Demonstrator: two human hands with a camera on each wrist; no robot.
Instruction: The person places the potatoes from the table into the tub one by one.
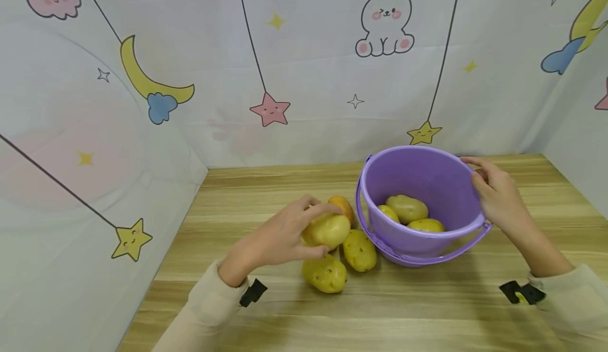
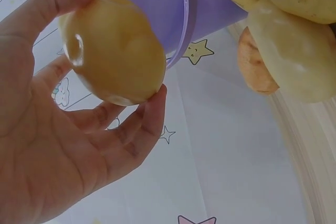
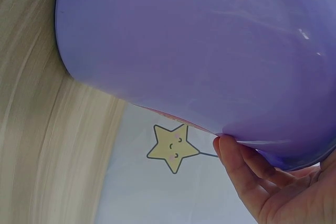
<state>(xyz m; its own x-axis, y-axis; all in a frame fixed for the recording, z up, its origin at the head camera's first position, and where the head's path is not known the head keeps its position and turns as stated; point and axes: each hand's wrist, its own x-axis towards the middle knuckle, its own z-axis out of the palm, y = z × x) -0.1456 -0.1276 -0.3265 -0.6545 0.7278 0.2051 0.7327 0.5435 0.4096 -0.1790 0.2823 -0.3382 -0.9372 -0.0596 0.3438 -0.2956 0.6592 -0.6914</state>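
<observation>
Okay so the left grip (image 1: 282,233) is spread just wide enough for one potato (image 1: 328,230), thumb on one side and fingertips on the other, and that potato is just left of the bucket (image 1: 413,244). The right grip (image 1: 501,193) is curled onto the bucket's rim, over on its right side. Inside the bucket you can make out three other potatoes (image 1: 406,208). A couple of yellow potatoes (image 1: 360,250) lie on the desk (image 1: 247,199) left of the bucket, plus the left wrist view shows a pale potato (image 2: 294,51) right by an orange lump (image 1: 341,204), also left of the bucket. Can't tell what that lump is, tbh. Cartoon-print curtain (image 1: 323,67) behind the bucket.
</observation>
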